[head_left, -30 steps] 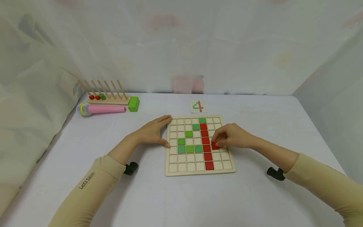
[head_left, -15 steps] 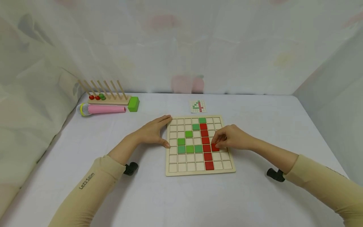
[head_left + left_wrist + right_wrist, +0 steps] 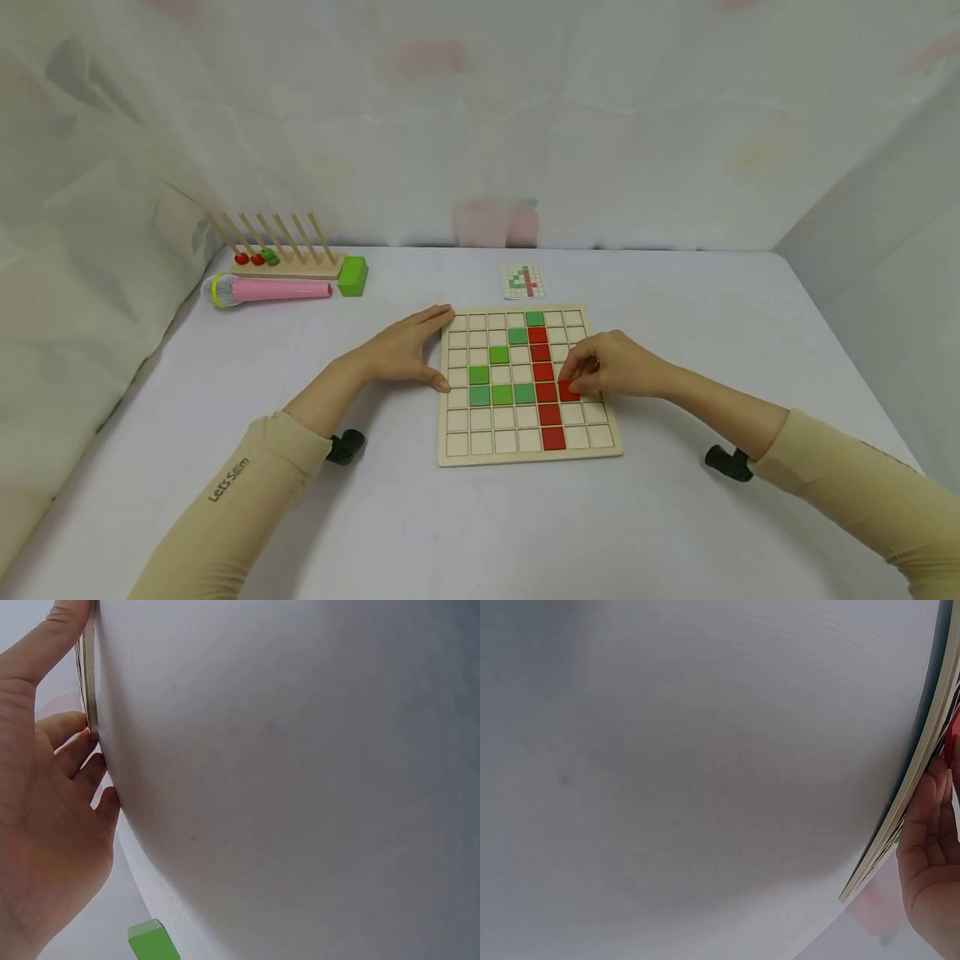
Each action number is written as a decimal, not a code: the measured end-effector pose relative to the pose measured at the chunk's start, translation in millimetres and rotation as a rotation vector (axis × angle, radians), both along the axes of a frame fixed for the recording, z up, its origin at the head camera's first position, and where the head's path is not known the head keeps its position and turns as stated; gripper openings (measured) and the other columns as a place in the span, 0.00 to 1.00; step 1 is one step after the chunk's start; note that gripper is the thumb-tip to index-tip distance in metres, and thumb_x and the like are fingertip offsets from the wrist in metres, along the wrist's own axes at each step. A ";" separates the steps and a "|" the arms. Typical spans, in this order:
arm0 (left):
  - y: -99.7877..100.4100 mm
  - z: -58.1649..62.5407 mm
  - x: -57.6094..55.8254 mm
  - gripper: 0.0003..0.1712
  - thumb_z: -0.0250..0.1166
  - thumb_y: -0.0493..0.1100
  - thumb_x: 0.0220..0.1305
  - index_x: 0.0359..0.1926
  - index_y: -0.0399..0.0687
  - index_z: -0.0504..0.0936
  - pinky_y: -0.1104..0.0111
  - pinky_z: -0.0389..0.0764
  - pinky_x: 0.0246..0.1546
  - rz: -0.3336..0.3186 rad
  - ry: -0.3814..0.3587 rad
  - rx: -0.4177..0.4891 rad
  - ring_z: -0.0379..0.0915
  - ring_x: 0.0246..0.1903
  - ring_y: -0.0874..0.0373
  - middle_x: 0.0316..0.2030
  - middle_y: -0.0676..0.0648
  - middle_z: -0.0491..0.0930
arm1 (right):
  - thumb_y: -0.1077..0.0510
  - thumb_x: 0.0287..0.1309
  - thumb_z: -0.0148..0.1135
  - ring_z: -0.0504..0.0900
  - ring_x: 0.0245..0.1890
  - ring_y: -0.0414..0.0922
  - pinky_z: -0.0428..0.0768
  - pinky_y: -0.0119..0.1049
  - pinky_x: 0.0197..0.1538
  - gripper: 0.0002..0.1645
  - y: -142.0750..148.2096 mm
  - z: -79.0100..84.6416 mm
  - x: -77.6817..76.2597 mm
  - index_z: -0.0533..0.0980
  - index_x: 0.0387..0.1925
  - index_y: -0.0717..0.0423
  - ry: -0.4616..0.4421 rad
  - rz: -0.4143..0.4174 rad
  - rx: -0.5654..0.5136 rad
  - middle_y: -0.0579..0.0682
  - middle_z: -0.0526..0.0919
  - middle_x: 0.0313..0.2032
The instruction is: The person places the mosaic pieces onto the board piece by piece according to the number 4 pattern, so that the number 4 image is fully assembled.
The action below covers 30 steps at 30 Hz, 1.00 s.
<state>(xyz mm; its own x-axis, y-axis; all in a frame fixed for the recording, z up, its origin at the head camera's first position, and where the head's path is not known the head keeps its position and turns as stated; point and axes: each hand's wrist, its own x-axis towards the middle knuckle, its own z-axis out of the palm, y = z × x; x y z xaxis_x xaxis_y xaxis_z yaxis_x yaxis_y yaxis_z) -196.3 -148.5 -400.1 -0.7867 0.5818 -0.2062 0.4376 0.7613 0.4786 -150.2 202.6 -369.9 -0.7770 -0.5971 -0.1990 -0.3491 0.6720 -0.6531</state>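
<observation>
A square wooden grid board point(image 3: 459, 443) lies mid-table, with red tiles point(image 3: 546, 392) in one column and green tiles point(image 3: 502, 394) in a triangular outline left of it. My right hand point(image 3: 618, 365) pinches one red square tile point(image 3: 570, 392) at the cell just right of that column. In the right wrist view this tile point(image 3: 951, 742) shows beside the fingertips, partly hidden and tilted against the board. Against the board's left edge rests my left hand point(image 3: 401, 350), thumb and fingers spread. The left wrist view shows that hand point(image 3: 52, 802) along the board's edge point(image 3: 88, 682).
Behind the board lies a small pattern card point(image 3: 522, 282) with a similar design. At the back left stand a wooden peg rack point(image 3: 288, 265) with red and green beads, a green block point(image 3: 352, 276) and a pink toy microphone point(image 3: 277, 289). A cloth backdrop encloses the table.
The right hand has shifted slightly toward the front of the board, bringing the red tile down into line with its cell. The left hand has stayed in place.
</observation>
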 end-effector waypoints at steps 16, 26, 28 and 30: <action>0.0 0.6 -0.1 0.73 0.78 0.66 0.39 0.78 0.45 0.48 0.50 0.52 0.79 -0.005 0.002 -0.018 0.40 0.80 0.47 0.80 0.46 0.45 | 0.61 0.52 0.73 0.80 0.30 0.36 0.81 0.25 0.35 0.06 -2.8 -0.4 0.2 0.86 0.33 0.49 -0.003 -0.004 -0.001 0.42 0.87 0.32; -2.4 7.7 4.3 0.71 0.77 0.66 0.42 0.78 0.43 0.48 0.47 0.47 0.79 -0.012 0.017 -0.025 0.37 0.80 0.44 0.80 0.45 0.44 | 0.56 0.59 0.68 0.77 0.33 0.40 0.77 0.29 0.36 0.05 -0.9 3.8 -1.9 0.85 0.38 0.47 0.144 -0.086 0.011 0.42 0.85 0.34; -3.6 10.4 5.9 0.71 0.76 0.67 0.44 0.78 0.43 0.48 0.46 0.45 0.79 -0.021 0.047 -0.024 0.36 0.80 0.42 0.80 0.44 0.44 | 0.55 0.61 0.66 0.78 0.36 0.43 0.79 0.33 0.39 0.08 0.8 7.8 -2.7 0.84 0.42 0.51 0.231 -0.129 0.009 0.46 0.85 0.39; -4.3 12.8 7.7 0.69 0.74 0.68 0.47 0.79 0.44 0.46 0.45 0.42 0.79 -0.026 0.086 -0.032 0.35 0.80 0.42 0.80 0.44 0.44 | 0.54 0.63 0.65 0.79 0.42 0.47 0.81 0.39 0.45 0.13 3.2 10.6 -3.8 0.82 0.47 0.55 0.341 -0.171 0.038 0.51 0.83 0.43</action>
<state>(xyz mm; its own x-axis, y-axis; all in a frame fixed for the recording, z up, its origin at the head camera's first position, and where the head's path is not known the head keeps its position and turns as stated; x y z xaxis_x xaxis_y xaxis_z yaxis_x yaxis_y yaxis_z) -188.6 -152.8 -387.3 -0.7870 0.5965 -0.1574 0.4957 0.7633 0.4143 -154.0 205.8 -359.3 -0.8903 -0.4502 0.0687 -0.4228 0.7610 -0.4920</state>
